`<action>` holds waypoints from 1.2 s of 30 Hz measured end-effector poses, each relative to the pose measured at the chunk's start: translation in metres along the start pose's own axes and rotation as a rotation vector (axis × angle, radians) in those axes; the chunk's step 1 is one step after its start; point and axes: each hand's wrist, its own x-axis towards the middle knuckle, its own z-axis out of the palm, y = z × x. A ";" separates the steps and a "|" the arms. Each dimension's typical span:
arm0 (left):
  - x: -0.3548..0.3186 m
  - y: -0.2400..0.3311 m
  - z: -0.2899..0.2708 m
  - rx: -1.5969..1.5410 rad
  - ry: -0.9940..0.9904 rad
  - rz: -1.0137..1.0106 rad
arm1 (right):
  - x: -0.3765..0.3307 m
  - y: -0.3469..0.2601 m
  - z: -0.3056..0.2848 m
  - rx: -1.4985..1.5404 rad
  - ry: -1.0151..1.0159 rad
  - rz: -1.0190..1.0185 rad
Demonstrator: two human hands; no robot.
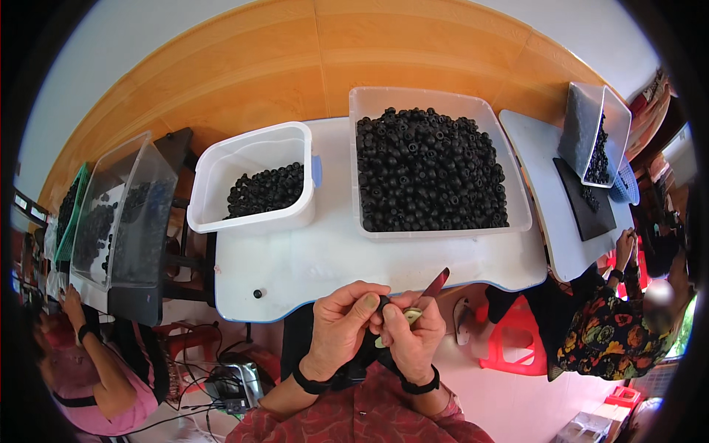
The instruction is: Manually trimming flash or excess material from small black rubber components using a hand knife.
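- While the left hand (341, 325) pinches one black piece (383, 301), its axis unclear, the right hand (416, 341) grips one dark-red tool (437, 282), long axis slanting up-right beyond its fingers.
- Farther from the hands: one white tub (295, 218), one clear tub (443, 233).

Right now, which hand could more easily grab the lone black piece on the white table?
Probably the left hand: it's nearer the lone black piece, though it pinches another black piece. The right hand is farther away and holds a red-tipped tool.
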 end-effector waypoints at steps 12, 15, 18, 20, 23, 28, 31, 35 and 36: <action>0.000 -0.004 -0.004 -0.038 0.056 -0.056 | -0.001 0.001 -0.001 -0.031 -0.015 0.032; 0.001 -0.004 -0.002 -0.048 0.064 -0.061 | -0.001 0.000 -0.002 -0.036 -0.020 0.024; -0.001 -0.003 -0.005 -0.043 0.085 -0.060 | -0.002 0.000 0.003 -0.057 -0.016 0.001; -0.001 -0.003 -0.006 -0.035 0.100 -0.063 | -0.003 0.002 0.005 -0.076 -0.005 -0.018; -0.001 -0.006 -0.004 0.005 0.121 -0.015 | -0.003 0.009 0.003 -0.119 -0.003 -0.044; -0.001 -0.009 -0.001 0.103 0.262 0.063 | -0.003 0.023 0.005 -0.269 0.061 -0.198; -0.002 -0.010 -0.001 0.071 0.295 0.057 | -0.004 0.033 0.001 -0.378 0.082 -0.243; -0.002 -0.010 0.000 0.065 0.325 0.039 | -0.003 0.035 0.003 -0.437 0.102 -0.329; -0.001 -0.011 -0.001 0.057 0.323 0.019 | -0.004 0.035 0.002 -0.429 0.095 -0.304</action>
